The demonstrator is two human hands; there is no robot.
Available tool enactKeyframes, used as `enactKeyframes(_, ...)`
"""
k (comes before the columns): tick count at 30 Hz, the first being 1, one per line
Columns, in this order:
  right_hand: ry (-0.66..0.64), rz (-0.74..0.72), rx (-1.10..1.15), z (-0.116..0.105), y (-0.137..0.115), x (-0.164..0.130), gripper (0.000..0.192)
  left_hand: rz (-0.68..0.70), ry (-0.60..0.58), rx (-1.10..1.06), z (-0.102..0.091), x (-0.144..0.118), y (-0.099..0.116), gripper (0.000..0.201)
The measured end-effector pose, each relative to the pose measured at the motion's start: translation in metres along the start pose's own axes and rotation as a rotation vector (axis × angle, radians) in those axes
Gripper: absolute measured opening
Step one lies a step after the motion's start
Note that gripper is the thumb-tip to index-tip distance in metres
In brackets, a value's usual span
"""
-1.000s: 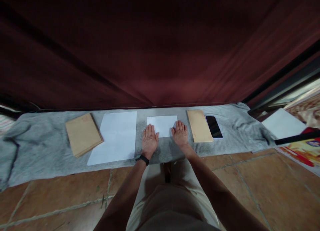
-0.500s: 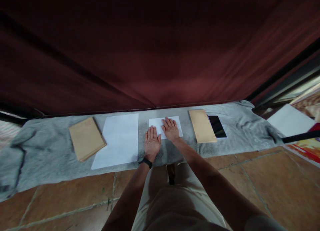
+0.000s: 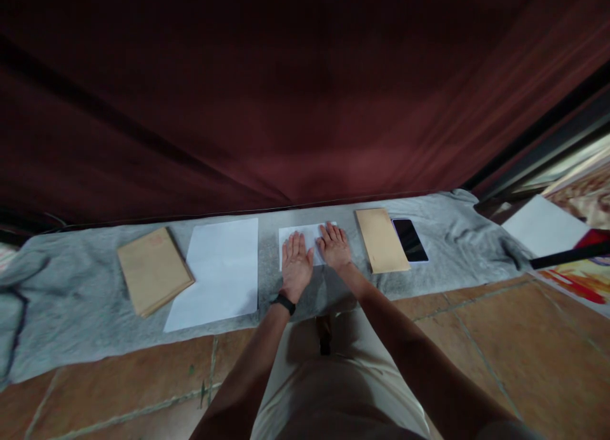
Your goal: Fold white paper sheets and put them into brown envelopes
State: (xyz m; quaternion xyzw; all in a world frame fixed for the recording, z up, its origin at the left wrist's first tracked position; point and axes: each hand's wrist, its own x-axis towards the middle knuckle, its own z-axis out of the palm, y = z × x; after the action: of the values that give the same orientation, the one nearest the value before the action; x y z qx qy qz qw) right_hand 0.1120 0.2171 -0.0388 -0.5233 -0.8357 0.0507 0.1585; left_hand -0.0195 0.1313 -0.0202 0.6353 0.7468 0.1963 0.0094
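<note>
A small white sheet of paper (image 3: 312, 232), perhaps folded, lies on the grey cloth in front of me. My left hand (image 3: 296, 265) rests flat on its left part, fingers stretched out toward the far edge. On the right end of the same paper lies my right hand (image 3: 335, 246), palm down with the fingers a little spread. Both palms hide much of the paper. Left of it is a larger white sheet (image 3: 219, 262), lying flat. To the right sits a single brown envelope (image 3: 382, 240), with a dark-screened phone (image 3: 410, 240) beside it.
A stack of brown envelopes (image 3: 152, 268) overlaps the large sheet's left edge. Grey cloth (image 3: 457, 243) covers the long narrow surface, backed by a dark red curtain (image 3: 305, 141). At the far right, a white sheet (image 3: 546, 227) lies beyond a black bar (image 3: 569, 254).
My left hand has moved right, from the small paper's left edge onto the paper. My right hand has shifted slightly toward its right end. The view has moved a little.
</note>
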Motion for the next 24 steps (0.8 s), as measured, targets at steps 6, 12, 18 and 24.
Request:
enactKeyframes(6, -0.001, 0.001, -0.017, -0.001, 0.000, -0.001, 0.051, 0.008, -0.130, 0.025, 0.015, 0.033, 0.005, 0.061)
enactKeyframes(12, 0.003, 0.020, -0.041, 0.002, 0.001, -0.001, 0.053, -0.025, -0.073, 0.072, 0.017, 0.029, -0.023, 0.063)
enactKeyframes(18, 0.044, 0.065, -0.049, 0.000, -0.003, -0.003, 0.055, -0.116, 0.004, 0.087, 0.010, 0.019, -0.042, 0.067)
enactKeyframes(24, 0.051, 0.103, 0.005, -0.005, -0.004, -0.005, 0.056, -0.174, 0.061, 0.032, 0.007, 0.010, -0.050, 0.067)
